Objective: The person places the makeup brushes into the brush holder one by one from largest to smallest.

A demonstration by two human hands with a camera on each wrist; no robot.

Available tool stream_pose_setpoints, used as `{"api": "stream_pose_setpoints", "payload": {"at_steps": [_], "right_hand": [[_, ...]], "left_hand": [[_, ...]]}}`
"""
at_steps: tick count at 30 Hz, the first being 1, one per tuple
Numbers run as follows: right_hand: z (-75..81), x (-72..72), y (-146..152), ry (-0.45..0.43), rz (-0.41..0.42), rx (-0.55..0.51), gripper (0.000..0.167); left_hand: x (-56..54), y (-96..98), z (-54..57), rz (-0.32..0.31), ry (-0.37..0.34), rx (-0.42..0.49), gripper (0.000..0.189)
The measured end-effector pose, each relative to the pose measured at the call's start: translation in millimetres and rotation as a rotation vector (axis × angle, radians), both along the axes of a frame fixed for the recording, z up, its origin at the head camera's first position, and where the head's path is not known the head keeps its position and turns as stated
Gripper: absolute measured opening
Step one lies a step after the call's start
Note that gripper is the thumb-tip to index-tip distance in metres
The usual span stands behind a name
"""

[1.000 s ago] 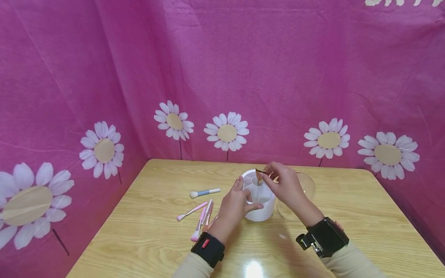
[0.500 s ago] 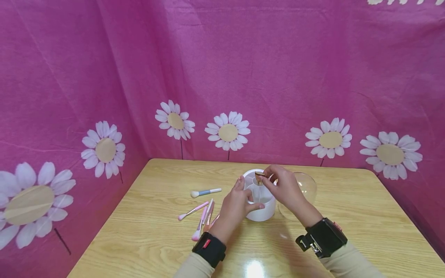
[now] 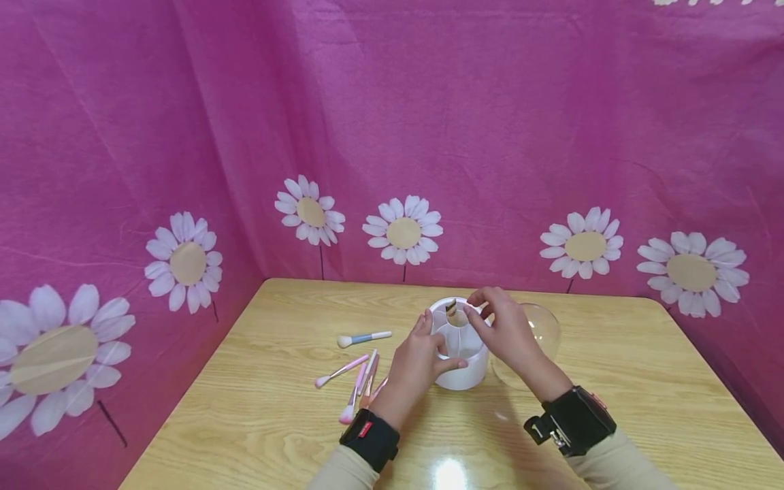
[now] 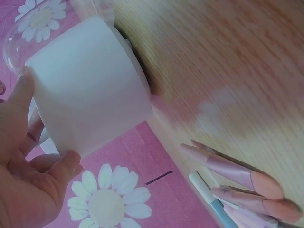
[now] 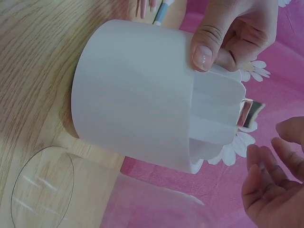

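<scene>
A white round makeup brush holder (image 3: 463, 376) with inner dividers stands on the table. My left hand (image 3: 412, 363) grips its near left rim, thumb outside and fingers reaching inside, as the left wrist view shows on the white wall (image 4: 90, 85). One makeup brush (image 3: 451, 310) with a dark, flat head stands in the central compartment; its metallic ferrule (image 5: 244, 112) peeks above the dividers in the right wrist view. Beside the right rim, my right hand (image 3: 507, 335) has loosely bent fingers with nothing between them, apart from the brush.
Several pink makeup brushes (image 3: 341, 371) lie left of my left hand, and a blue-and-white brush (image 3: 367, 338) lies farther back. A clear domed cover (image 3: 545, 332) sits right of the holder, partly behind my right hand. Pink cloth (image 3: 490, 136) with daisies hangs behind the table (image 3: 257, 435).
My right hand has lowered the dark-headed brush into the central compartment, let go of it and drawn slightly right. The left hand keeps its grip on the rim.
</scene>
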State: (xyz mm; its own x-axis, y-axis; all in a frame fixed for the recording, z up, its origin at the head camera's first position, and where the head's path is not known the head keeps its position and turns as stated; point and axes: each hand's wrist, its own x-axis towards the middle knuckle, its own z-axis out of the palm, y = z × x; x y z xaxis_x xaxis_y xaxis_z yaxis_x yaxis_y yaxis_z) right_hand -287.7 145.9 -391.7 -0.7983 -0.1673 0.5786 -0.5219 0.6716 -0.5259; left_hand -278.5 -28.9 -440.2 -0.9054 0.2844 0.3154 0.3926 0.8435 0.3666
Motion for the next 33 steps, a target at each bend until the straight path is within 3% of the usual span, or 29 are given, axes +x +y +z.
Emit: {"api": "stream_pose_setpoints", "payload": {"at_steps": [9,20,28,33], "right_hand": [[-7.3,20.6,9,-0.040,-0.015,0.121,0.005],[-36.1,32.0,17,-0.034,0.064,0.163,0.011],[-45.1,37.0,15,-0.026,0.071,0.166,0.013],[-50.6,38.4,16,-0.027,0.085,0.160,0.014]], "left_hand": [[-1.0,-2.7,1.0,0.002,-0.026,0.019,0.045],[-12.7,-5.4,0.6,-0.016,-0.032,0.019,0.043],[-5.8,-9.0,-3.7,-0.066,0.045,0.004,0.041],[-0.5,-12.7,-1.6,-0.075,0.032,0.007,0.036]]}}
